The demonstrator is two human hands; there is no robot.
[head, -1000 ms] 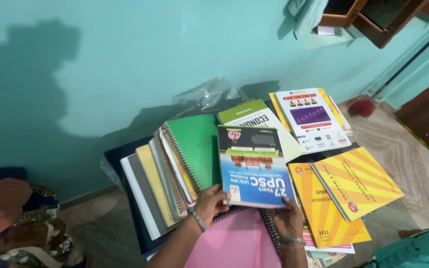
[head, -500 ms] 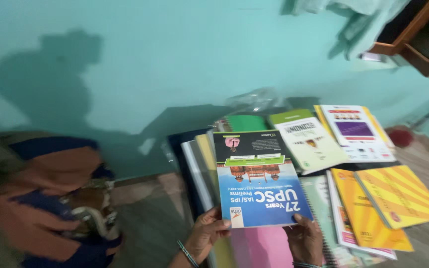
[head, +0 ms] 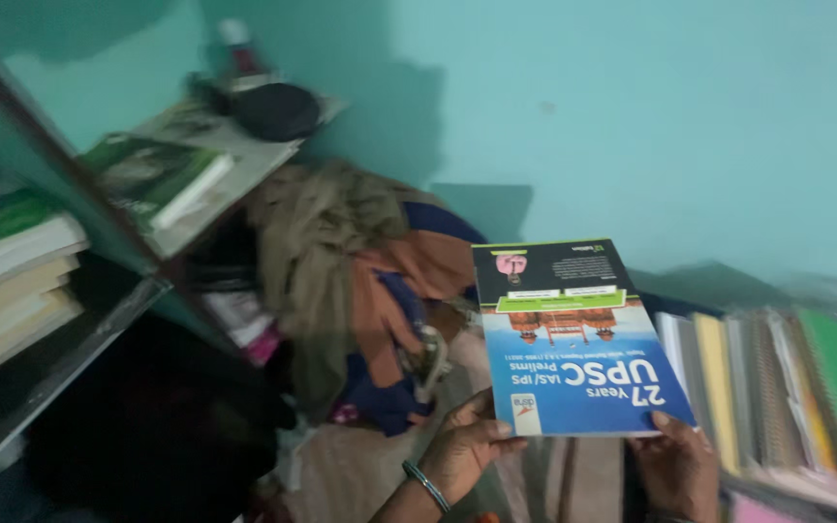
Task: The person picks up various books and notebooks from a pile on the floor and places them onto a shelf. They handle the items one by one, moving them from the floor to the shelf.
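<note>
Above a heap of brown and blue clothes (head: 360, 281), the blue-and-black book (head: 573, 339) was held up by its near edge. The left hand (head: 467, 446) gripped its left corner, the right hand (head: 678, 465) its right corner, fingers closed on the cover. Spiral notebooks (head: 787, 387) lay just right.

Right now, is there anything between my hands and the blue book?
No. Both hands already hold it: the left hand grips the blue book at its near left corner, the right hand at its near right corner. Nothing sits between.
</note>
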